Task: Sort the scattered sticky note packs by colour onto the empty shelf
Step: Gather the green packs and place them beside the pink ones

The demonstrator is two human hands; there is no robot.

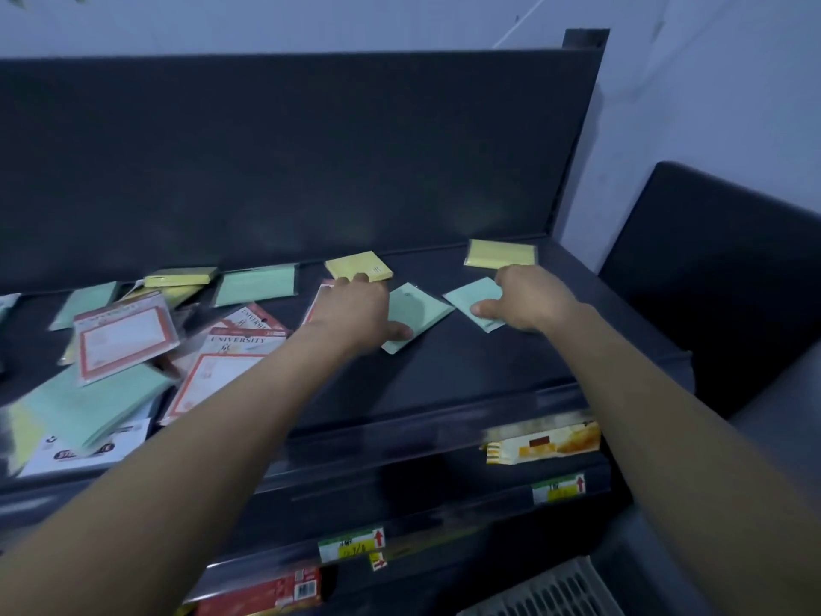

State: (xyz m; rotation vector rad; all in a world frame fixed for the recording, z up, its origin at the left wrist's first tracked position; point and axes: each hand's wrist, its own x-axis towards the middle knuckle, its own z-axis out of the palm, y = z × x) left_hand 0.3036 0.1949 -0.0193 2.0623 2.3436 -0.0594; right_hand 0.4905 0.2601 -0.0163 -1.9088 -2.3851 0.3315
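The dark grey metal shelf (466, 375) spans the view, with a dark upright back panel (311, 148) behind it. The left half of the shelf carries a loose heap of scattered sticky note packs (89, 393): pale green, yellow, and red-bordered white packs overlapping one another.

The left hand (355, 309) lies palm-down and spread wide at mid-shelf. Its thumb rests on a pale green rectangular pack (420, 311), and its fingertips reach the near edge of a yellow square pack (355, 264).

The right hand (528, 300) lies near the shelf's right end. Its thumb presses on a second pale green pack (464, 295). Its fingers are hidden behind the knuckles, so the grip cannot be determined. A second yellow pack (500, 253) lies just beyond this hand, against the back panel.

Green-and-yellow price tags (351, 544) are fixed to the lower shelf edges.
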